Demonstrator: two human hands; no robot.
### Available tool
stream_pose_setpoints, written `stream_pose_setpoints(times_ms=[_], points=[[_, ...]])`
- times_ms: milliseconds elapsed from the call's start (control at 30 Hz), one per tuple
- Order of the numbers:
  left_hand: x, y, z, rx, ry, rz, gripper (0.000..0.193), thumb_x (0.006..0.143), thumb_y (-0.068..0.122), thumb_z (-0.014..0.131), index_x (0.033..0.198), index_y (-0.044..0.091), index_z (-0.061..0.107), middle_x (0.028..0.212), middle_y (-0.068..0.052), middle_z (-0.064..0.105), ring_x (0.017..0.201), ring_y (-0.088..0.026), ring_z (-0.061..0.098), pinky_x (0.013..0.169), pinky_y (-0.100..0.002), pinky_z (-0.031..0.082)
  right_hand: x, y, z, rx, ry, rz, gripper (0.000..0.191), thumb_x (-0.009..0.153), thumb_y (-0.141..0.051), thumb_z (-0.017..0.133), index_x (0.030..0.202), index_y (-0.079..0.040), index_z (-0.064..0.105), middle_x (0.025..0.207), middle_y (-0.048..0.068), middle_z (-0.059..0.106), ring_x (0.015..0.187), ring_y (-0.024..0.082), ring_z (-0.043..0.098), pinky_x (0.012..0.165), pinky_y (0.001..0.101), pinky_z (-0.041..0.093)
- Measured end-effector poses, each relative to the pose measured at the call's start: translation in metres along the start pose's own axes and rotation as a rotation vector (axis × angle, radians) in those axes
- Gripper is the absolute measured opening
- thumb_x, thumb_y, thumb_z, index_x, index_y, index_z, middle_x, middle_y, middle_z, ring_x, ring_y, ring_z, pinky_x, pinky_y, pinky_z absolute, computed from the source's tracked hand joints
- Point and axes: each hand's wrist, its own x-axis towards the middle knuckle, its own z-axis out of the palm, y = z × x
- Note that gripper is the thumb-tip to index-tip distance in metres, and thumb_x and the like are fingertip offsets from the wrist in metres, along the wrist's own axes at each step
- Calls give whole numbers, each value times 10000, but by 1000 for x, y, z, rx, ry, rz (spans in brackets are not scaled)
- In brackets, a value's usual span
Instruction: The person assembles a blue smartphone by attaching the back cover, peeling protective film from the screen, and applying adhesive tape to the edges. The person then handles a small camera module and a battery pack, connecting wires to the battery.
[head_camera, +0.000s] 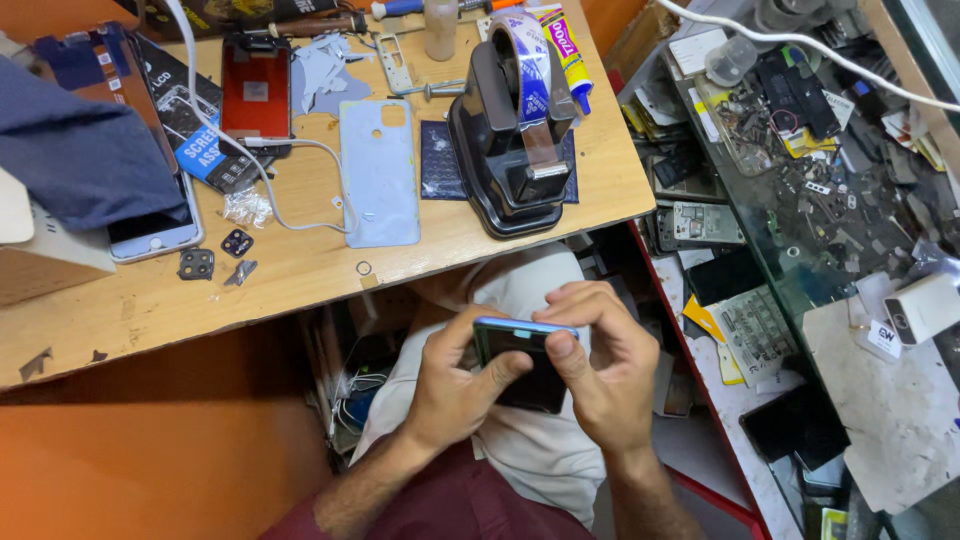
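Note:
A smartphone (522, 362) with a light blue frame and dark screen is held over my lap, below the table's front edge. My left hand (452, 385) wraps its left side, thumb lying across the screen. My right hand (600, 370) grips the right side and top, thumb pressing the glass near the upper edge. On the wooden table (300, 270) lies a pale blue phone back cover (380, 172), separate from the phone.
A black tape dispenser (515, 140) stands at the table's right end. A red-backed screen part (255, 88), a white phone (160, 232), a white cable (270, 190), small camera parts (197, 264) and a glue tube (565, 45) lie there. A glass counter of phone parts (800, 170) is to the right.

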Motion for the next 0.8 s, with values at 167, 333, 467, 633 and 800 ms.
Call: stream_pose_setpoints(times_ms=[167, 333, 467, 633, 800], points=[[22, -20, -9, -332, 205, -144, 440, 985, 397, 595, 1202, 15, 591, 1119, -34, 668, 994, -54, 626, 915, -225, 505, 56, 13, -15, -16, 145, 15, 322, 1110, -301, 595, 1087, 8, 681, 1134, 111, 706, 1101, 182, 650, 1011, 313, 510], [57, -10, -10, -868, -9, -350, 465, 1161, 446, 422, 1270, 6, 526, 1040, -119, 539, 645, -117, 517, 586, -243, 420, 125, 33, -20, -244, 6, 71, 231, 1027, -232, 713, 1081, -18, 781, 1306, 108, 587, 1189, 153, 605, 917, 313, 554], [78, 4, -9, -898, -87, -294, 477, 1133, 454, 367, 1304, 40, 529, 1368, -233, 595, 562, -69, 487, 477, -193, 379, 140, 37, -14, -93, 19, 203, 188, 918, -199, 777, 962, -18, 757, 1342, 74, 521, 1018, 145, 663, 858, 301, 568], [86, 7, -13, -985, -47, -328, 438, 1126, 463, 348, 1236, 76, 521, 1458, -290, 548, 585, -72, 497, 458, -200, 377, 109, 37, -14, 101, 103, 160, 167, 962, -144, 788, 973, 19, 749, 1344, 98, 540, 1090, 135, 645, 961, 274, 546], [83, 0, -17, -996, -34, -364, 411, 1139, 478, 347, 1208, 109, 516, 1495, -271, 524, 593, -75, 495, 478, -202, 382, 83, 53, 0, 139, 123, 164, 131, 994, -100, 751, 994, 31, 739, 1321, 99, 588, 1067, 113, 637, 933, 236, 528]])
